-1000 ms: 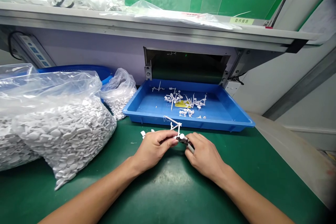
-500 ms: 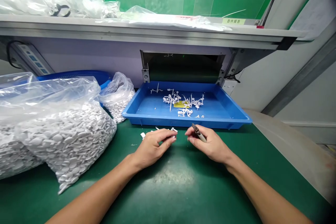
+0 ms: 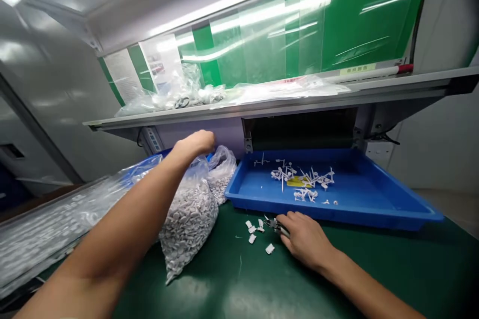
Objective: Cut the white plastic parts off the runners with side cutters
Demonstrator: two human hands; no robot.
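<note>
My left hand (image 3: 202,142) is raised above the blue basket and the bags at the left, its fingers curled downward. What it may hold is hidden. In my right hand (image 3: 304,237) is a pair of nippers (image 3: 276,225), jaws pointing left, low over the green table in front of the tray. Small white plastic pieces (image 3: 252,239) lie on the table to the left of the nippers. One more white piece (image 3: 270,248) lies closer to me. White plastic sprues (image 3: 305,194) with thin stems are scattered in the blue tray (image 3: 377,209).
A clear bag of white parts (image 3: 189,224) stands left of the loose pieces, with a smaller bag (image 3: 220,179) behind it. Part of a blue basket (image 3: 164,152) shows behind the bags. A shelf (image 3: 232,109) spans above the tray, and a dark opening (image 3: 303,129) lies behind it.
My left hand has gone from the table in front of the tray up and left over the basket. My right hand has lowered with the nippers. The view has swung left and tilted.
</note>
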